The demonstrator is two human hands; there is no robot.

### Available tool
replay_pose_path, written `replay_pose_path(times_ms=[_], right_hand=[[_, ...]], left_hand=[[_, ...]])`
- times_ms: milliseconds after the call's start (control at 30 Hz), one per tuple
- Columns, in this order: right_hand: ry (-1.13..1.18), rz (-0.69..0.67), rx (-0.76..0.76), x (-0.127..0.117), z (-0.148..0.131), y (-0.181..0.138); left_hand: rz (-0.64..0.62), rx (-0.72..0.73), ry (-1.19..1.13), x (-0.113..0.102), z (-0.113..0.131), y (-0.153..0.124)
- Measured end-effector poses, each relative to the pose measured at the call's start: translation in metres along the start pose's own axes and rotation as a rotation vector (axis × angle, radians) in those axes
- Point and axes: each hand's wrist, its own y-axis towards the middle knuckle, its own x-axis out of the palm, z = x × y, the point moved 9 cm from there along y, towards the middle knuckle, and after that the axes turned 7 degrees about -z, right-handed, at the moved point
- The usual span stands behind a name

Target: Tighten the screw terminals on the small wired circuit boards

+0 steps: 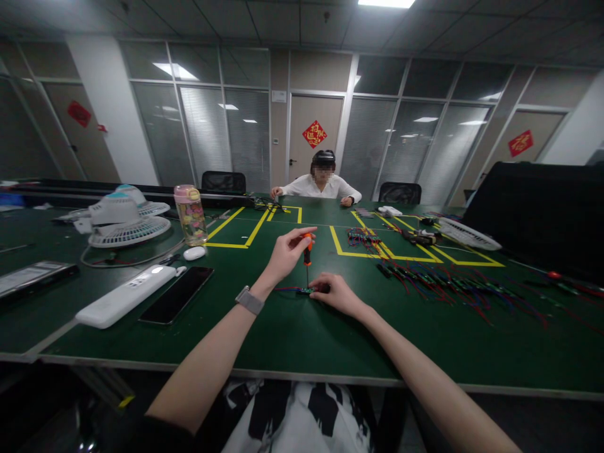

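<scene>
My left hand (287,253), with a grey watch on its wrist, grips the top of an orange and black screwdriver (307,253) between thumb and fingers. The screwdriver stands upright, its thin shaft pointing down at a small green circuit board (304,291) on the table. Red and blue wires run leftward from the board. My right hand (337,294) pinches the board's right end against the tabletop, so that part is hidden by the fingertips. Whether the tip sits in a screw is too small to tell.
On the left lie a phone (178,296), a white power strip (127,296), a drink bottle (191,217) and white fans (123,220). Several wired circuit boards (438,282) spread to the right. A person in white (321,182) sits across the green table (264,352).
</scene>
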Motion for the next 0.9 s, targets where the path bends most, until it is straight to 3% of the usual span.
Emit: replay_pose_path(times_ms=[167, 367, 567, 767, 900], right_hand=[[-0.013, 0.013, 0.029, -0.0002, 0.0029, 0.0], [-0.004, 0.011, 0.03, -0.0002, 0.0028, -0.0005], [-0.008, 0.026, 0.026, -0.0012, 0.0007, -0.001], [-0.007, 0.033, 0.047, -0.0034, -0.0031, -0.002], [-0.018, 0.029, 0.055, -0.0039, -0.0034, -0.0018]], left_hand=[[0.063, 0.032, 0.108, -0.004, 0.0033, -0.0018], [-0.031, -0.016, -0.058, 0.0043, 0.0, 0.0001], [0.076, 0.011, 0.119, -0.0023, 0.0026, -0.003], [-0.032, -0.025, -0.057, 0.0058, -0.0033, 0.0003], [0.049, -0.027, 0.023, -0.001, -0.0046, -0.0017]])
